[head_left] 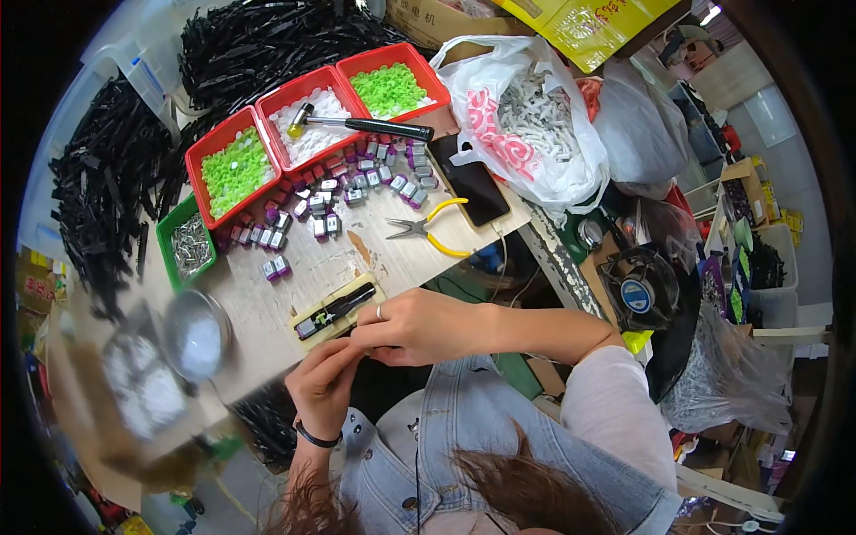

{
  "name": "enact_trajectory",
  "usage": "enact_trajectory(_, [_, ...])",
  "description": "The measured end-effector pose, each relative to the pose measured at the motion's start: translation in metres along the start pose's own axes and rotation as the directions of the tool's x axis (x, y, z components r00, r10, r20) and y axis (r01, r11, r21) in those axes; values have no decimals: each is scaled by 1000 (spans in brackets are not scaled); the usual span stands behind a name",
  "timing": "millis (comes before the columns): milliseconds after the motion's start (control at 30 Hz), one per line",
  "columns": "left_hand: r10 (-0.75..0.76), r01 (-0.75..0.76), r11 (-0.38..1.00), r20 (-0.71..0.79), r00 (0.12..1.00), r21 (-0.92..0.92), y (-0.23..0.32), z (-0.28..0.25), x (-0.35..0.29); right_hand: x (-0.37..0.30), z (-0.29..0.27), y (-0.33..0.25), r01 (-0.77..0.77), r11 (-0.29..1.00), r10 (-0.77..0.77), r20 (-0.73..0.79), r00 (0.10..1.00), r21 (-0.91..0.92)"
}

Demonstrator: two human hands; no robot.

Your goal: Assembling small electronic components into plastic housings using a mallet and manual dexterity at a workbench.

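Observation:
My left hand (323, 379) and my right hand (415, 330) meet at the table's near edge, fingertips pressed together. Whatever is between their fingers is hidden. Just beyond them lies a pale yellow block-shaped holder (382, 287). In its slot rests a long black plastic part (343, 306), with a small silver-and-purple piece at its left end. Farther off on the table are several small silver blocks with purple ends (276, 267). Yellow-handled pliers (437, 228) lie with jaws apart to the right of these blocks.
Red trays (234, 219) hold green and white bits; a hammer (366, 123) lies across them. A green tray (185, 278) of metal pins, a metal bowl (198, 334), a phone (471, 183), a white bag (571, 183) and black strips (107, 169) surround the work area.

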State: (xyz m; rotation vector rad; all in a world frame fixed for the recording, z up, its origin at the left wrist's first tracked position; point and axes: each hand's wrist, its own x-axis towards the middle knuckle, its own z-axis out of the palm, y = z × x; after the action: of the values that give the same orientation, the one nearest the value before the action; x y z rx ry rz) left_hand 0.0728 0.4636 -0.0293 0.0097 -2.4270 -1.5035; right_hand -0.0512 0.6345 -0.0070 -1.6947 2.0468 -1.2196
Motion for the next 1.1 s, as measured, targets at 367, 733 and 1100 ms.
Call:
enact_trajectory(367, [-200, 175, 805, 19, 980, -567, 0, 0, -21, -3, 33, -19, -103, 985, 125, -161, 979, 140])
enact_trajectory(733, [-336, 271, 806, -31, 941, -526, -13, -9, -45, 0, 56, -25, -346, 815, 416, -54, 908, 465])
enact_trajectory(1100, [-411, 280, 674, -33, 911, -683, -2, -4, -66, -21, 69, -22, -241, 777, 334, -55, 941, 582])
